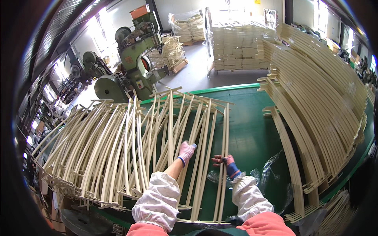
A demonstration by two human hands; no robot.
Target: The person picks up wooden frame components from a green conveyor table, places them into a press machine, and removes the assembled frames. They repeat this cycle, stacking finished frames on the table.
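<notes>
Long pale slatted frames [130,145], each with short crosspieces at the ends, lie in an overlapping spread across the left and middle of the green table [252,129]. My left hand [186,151], in a pink striped glove, is closed around one pale strip near the middle of the spread. In a pink and dark blue glove, my right hand [228,163] has a narrow pale frame [223,188] between thumb and fingers. Its fingertips show on the left side of that frame. Crumpled clear plastic film [269,165] lies right of that hand.
Tightly stacked pale frames [315,98] fill the table's right side. Behind the table stand a green press machine [136,59] and a plastic-wrapped pallet stack [240,47]. A dark round disc [84,222] sits below the table's front left edge.
</notes>
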